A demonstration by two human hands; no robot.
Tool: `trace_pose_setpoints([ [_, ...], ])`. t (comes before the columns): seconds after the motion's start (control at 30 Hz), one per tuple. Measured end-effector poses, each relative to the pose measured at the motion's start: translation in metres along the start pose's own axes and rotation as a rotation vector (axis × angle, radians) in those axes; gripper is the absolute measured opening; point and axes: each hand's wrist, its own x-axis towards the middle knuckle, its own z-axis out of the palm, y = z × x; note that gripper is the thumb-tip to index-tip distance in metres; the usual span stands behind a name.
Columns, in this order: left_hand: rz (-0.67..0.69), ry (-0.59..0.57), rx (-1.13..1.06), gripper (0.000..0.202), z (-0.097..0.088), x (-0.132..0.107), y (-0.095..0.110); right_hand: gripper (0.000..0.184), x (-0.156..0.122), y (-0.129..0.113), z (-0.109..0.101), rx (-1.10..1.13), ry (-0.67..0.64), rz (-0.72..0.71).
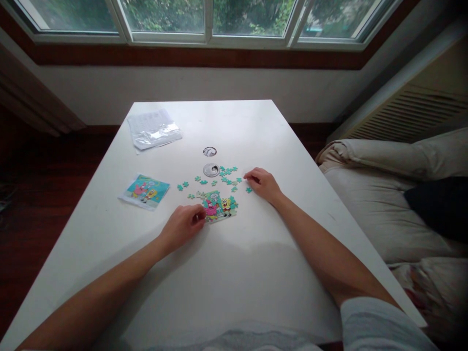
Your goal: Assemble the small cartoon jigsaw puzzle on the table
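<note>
A partly joined jigsaw puzzle (219, 207) with pink and yellow cartoon figures lies flat on the white table (234, 282). My left hand (186, 222) is at its left edge, fingers curled and fingertips touching the puzzle's side; anything pinched there is hidden. Beyond the puzzle, several loose green puzzle pieces (204, 182) are scattered. My right hand (263, 184) rests to their right with its fingers bent together, and whatever may be between the fingertips is too small to make out. One loose piece (249, 190) lies just under that hand.
A picture card in a clear sleeve (148, 191) lies left of the pieces. Farther back is a clear plastic bag (153, 129). Two round fittings, a grey ring (211, 170) and a hole (209, 151), are set in the tabletop. A sofa (369, 204) stands right of the table.
</note>
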Motion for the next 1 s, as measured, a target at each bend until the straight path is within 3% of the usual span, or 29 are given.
trace_pose_setpoints([
  [0.33, -0.02, 0.012, -0.001, 0.006, 0.004, -0.001, 0.004, 0.021, 0.0, 0.003, 0.002, -0.001, 0.011, -0.028],
  [1.0, 0.155, 0.005, 0.225, 0.009, 0.014, -0.001, -0.004, 0.021, 0.0, 0.001, 0.0, -0.009, 0.009, -0.008],
])
